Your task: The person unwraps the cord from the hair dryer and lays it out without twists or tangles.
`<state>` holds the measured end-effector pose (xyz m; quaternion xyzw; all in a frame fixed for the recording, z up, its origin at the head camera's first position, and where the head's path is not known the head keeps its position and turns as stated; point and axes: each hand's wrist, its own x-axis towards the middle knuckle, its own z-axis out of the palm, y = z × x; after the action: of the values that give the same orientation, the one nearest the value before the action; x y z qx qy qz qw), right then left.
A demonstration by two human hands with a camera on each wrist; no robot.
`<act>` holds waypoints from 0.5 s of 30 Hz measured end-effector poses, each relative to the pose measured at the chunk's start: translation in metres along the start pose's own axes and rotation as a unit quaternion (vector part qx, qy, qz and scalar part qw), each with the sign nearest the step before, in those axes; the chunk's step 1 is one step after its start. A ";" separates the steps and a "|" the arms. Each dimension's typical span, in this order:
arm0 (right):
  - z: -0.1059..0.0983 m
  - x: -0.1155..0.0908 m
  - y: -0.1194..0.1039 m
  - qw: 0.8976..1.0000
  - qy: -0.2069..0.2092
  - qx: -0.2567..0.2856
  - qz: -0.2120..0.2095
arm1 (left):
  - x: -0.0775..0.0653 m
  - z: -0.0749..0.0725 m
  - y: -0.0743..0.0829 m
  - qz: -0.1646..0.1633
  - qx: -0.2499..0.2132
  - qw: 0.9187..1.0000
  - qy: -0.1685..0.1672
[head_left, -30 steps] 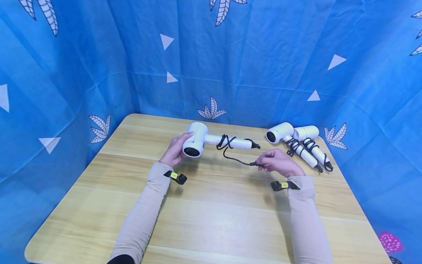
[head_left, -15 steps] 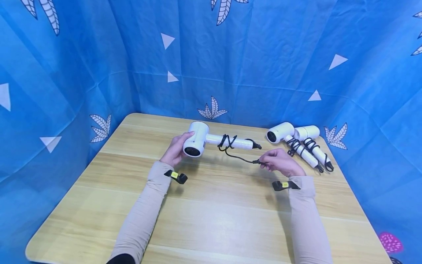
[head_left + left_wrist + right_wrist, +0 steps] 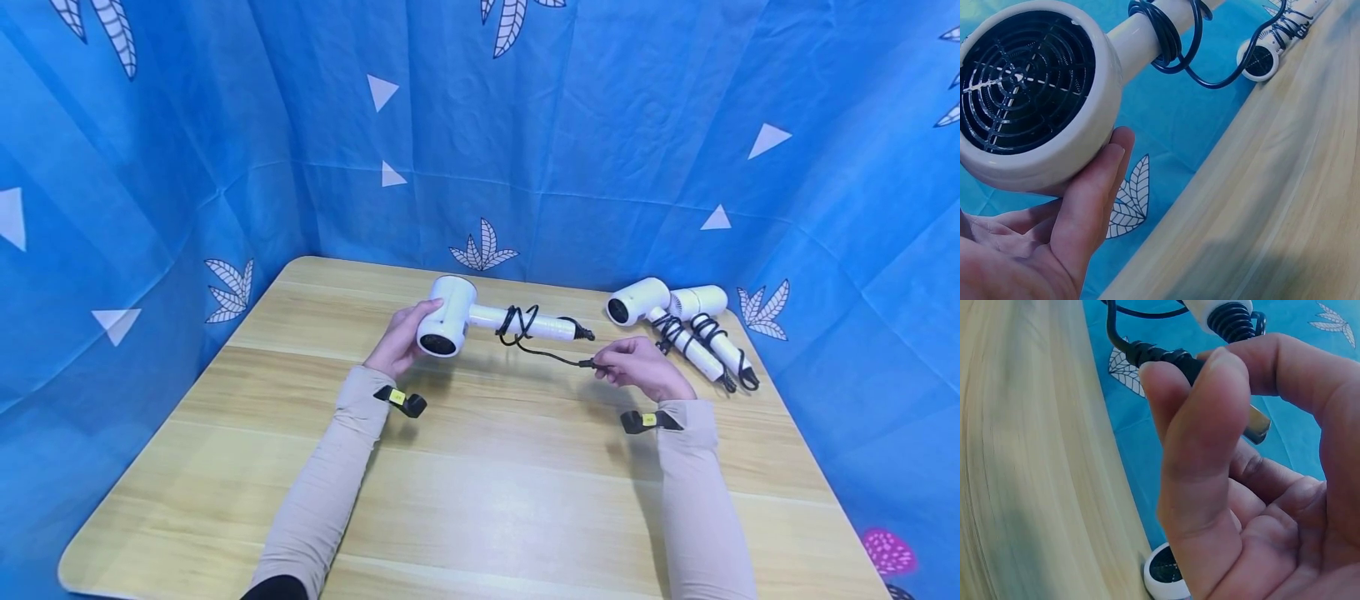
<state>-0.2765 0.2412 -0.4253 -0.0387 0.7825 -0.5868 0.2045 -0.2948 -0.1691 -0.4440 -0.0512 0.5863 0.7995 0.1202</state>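
My left hand [image 3: 399,342] grips the barrel of a white hair dryer [image 3: 453,310], which is held up over the wooden table with its handle pointing right. In the left wrist view, the dryer's black round grille [image 3: 1025,81] faces the camera, and a thumb or finger lies along the barrel's underside. A black cord [image 3: 551,357] is looped around the handle, its loose end running right. Between thumb and fingers, my right hand [image 3: 637,368] pinches the plug [image 3: 1259,427] at that end. The fingers partly hide the plug; a metal prong shows behind the thumb.
Two more white hair dryers [image 3: 637,302] with cords wound on their handles lie at the table's back right, just beyond the right hand. A blue curtain [image 3: 525,125] hangs along the back and sides of the table [image 3: 480,500].
The right hand has drifted slightly right and up with the plug, drawing the loose cord a little straighter. The left hand and the hair dryer stay almost still.
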 end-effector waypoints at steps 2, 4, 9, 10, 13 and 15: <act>0.000 -0.001 -0.001 1.000 0.007 0.002 0.006 | 0.000 0.000 0.000 0.000 0.001 1.000 0.000; 0.000 -0.001 -0.002 1.000 0.016 0.004 0.011 | 0.001 0.000 -0.001 -0.001 0.002 1.000 0.001; -0.001 -0.002 -0.003 0.999 0.043 0.018 0.012 | 0.001 0.001 -0.001 0.001 0.001 1.000 -0.001; -0.002 -0.002 -0.003 0.999 0.047 0.020 0.009 | 0.001 0.001 -0.001 0.001 0.001 1.000 -0.001; -0.002 -0.002 -0.003 0.998 0.058 0.032 0.002 | 0.001 0.001 -0.001 0.002 0.001 1.000 -0.002; -0.002 -0.002 -0.004 0.997 0.064 0.040 -0.003 | 0.001 0.000 -0.001 0.002 0.003 1.000 -0.003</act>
<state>-0.2760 0.2428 -0.4208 0.0047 0.7699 -0.6194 0.1539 -0.2957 -0.1684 -0.4451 -0.0478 0.5885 0.7980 0.1206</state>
